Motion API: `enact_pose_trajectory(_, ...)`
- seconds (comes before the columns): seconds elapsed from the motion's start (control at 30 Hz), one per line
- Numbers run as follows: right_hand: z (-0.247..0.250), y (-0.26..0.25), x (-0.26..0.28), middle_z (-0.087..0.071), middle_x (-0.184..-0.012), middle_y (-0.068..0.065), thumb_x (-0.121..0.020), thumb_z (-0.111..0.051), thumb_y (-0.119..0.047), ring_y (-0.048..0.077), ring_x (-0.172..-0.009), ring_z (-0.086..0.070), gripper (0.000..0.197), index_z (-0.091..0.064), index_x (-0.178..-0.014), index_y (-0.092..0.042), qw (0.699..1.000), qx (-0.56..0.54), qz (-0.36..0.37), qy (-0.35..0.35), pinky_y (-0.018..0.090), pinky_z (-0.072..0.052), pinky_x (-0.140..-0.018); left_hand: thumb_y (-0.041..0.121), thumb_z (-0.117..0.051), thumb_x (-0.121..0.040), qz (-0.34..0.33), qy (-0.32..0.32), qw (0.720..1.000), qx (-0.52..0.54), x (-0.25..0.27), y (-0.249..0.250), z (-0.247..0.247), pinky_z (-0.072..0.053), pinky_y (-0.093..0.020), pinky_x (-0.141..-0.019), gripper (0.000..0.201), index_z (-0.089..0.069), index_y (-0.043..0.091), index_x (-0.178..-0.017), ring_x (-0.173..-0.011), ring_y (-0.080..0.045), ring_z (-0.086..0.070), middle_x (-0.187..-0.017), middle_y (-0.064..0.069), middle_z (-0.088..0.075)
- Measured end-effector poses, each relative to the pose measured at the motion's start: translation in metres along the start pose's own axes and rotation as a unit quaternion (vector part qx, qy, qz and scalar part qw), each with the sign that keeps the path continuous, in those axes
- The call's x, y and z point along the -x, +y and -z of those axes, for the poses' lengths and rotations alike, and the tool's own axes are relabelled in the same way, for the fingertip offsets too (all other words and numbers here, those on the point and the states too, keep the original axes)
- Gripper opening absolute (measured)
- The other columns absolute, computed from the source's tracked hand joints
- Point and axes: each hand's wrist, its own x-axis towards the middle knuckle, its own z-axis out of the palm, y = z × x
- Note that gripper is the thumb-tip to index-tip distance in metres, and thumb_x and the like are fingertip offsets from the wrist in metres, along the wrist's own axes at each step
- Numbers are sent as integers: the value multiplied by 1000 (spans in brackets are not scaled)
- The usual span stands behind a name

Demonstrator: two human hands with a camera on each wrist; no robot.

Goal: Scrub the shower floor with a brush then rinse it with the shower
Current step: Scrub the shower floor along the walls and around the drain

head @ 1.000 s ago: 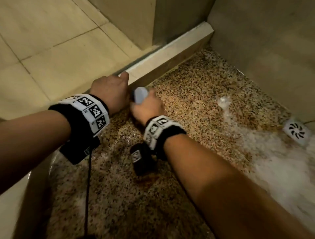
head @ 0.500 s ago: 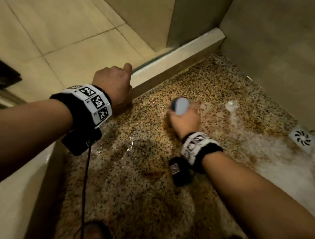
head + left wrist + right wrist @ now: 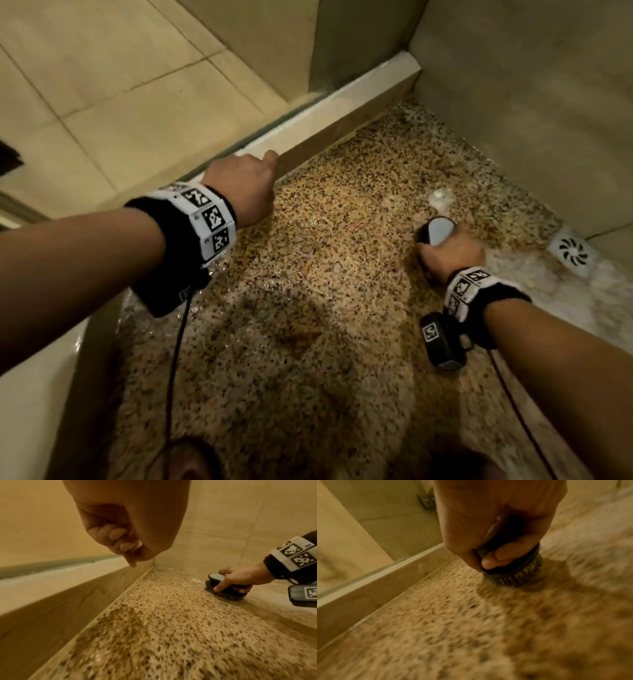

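- I see a shower floor (image 3: pixel 308 274) speckled tan, orange and black.
- My brush (image 3: pixel 223 586) is black with a pale grey top.
- The curb (image 3: pixel 325 116) is cream on top.
- The drain cover (image 3: pixel 572 251) in the floor's far right corner is white.
- Wristbands (image 3: pixel 209 219) are black, with black-and-white square markers.

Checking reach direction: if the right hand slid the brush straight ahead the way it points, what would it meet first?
Probably the foam patch just ahead of the brush in the right hand, then the tiled wall; depth is unclear.
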Motion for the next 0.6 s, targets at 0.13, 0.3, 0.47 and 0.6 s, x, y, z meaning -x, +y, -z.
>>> enact_pose_trajectory(0.13, -19, -19, 47, -61, -103, 9, -79, -71, -45, 30, -92, -62, 63, -43, -129, -19, 989, -111, 82, -44, 29, -53, -72, 19, -46, -90, -3, -1, 1000, 6, -4, 20, 4, -35, -35, -58, 28, -40, 3, -113, -80, -38, -58, -95, -24, -61)
enact_pose_trajectory(0.3, -70, -53, 124, -61, -102, 7, -79, -69, -47, 29, -87, -63, 69, -35, -136, -27, 944, -98, 227, -219, 25, -49, -66, 22, -48, -90, -64, -31, 997, 3, -9, 63, -6, -35, -35, -61, 35, -40, 4, -119, -94, -40, -60, -106, -23, -61)
enact_pose_trajectory(0.47, -32, 19, 47, -65, -106, 11, -74, -73, -46, 29, -85, -66, 65, -47, -129, -24, 987, -134, 28, -80, 33, -58, -71, 20, -45, -90, -96, -19, 995, 13, -16, 86, -10, -37, -35, -60, 27, -40, 5, -112, -89, -39, -61, -99, -23, -62)
enact_pose_trajectory(0.6, 15, 74, 7, -62, -114, 21, -73, -70, -48, 40, -97, -63, 78, -38, -135, -14, 996, -54, -72, -7, 40, -56, -80, 21, -45, -90, -100, -20, 995, -4, -14, 83, -2, -37, -34, -58, 26, -39, 6, -110, -74, -34, -55, -91, -20, -60)
